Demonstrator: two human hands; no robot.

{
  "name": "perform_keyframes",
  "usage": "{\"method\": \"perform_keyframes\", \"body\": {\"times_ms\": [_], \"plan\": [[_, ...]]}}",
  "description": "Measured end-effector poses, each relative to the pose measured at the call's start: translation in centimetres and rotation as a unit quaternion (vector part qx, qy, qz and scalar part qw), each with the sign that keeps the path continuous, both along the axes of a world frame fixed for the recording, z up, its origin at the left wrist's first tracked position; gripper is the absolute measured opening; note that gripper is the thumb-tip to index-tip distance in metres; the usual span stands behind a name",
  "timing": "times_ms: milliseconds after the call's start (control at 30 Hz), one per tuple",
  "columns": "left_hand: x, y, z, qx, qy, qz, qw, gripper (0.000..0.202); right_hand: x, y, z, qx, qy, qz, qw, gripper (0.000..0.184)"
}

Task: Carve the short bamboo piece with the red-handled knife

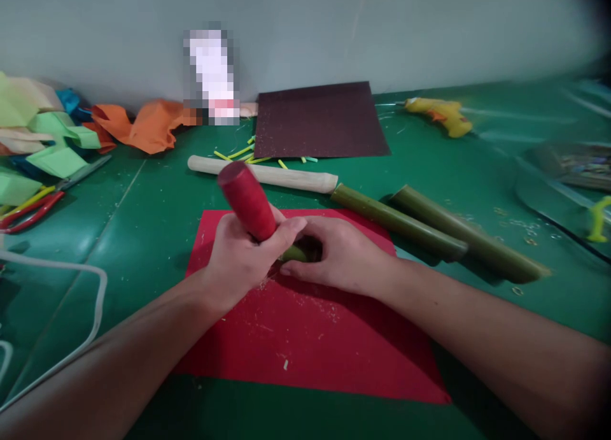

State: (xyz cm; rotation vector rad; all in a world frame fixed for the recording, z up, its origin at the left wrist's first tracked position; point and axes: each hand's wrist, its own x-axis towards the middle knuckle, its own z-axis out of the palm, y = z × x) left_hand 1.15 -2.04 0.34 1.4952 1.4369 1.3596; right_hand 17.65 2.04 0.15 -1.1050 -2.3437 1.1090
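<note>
My left hand (238, 255) is closed around a tool with a thick red cylindrical handle (248, 201), which leans up and away to the left. Its working end is hidden by my fingers. Beside it, my right hand (344, 252) curls around a short green bamboo piece (294, 253), steadying it low over a red sheet (305, 344). Only a small part of that bamboo shows between the hands, which are very close together. Pale shavings and dust lie scattered on the sheet around them.
Behind the hands lie a pale wooden stick (296, 177), green bamboo tubes (405, 222), a dark brown sheet (319, 121) and a yellow glue gun (442, 115). Crumpled orange paper (153, 125), red-handled scissors (33, 212) and a white cable (101, 293) are left. A clear container (539, 201) stands right.
</note>
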Motion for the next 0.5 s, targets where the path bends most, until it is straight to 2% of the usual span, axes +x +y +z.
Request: {"method": "perform_keyframes", "body": {"times_ms": [133,400,500], "plan": [[0.01,0.17,0.16,0.012,-0.012,0.007,1.000,0.022,0.14,0.03,-0.28,0.002,-0.001,0.002,1.000,0.033],[-0.16,0.01,0.37,0.009,0.040,-0.052,0.998,0.037,0.11,0.06,-0.05,-0.004,0.020,0.010,1.000,0.025],[-0.15,0.02,0.31,0.009,0.050,-0.060,0.997,0.037,0.11,0.07,0.06,-0.001,0.025,0.013,1.000,0.023]]}}
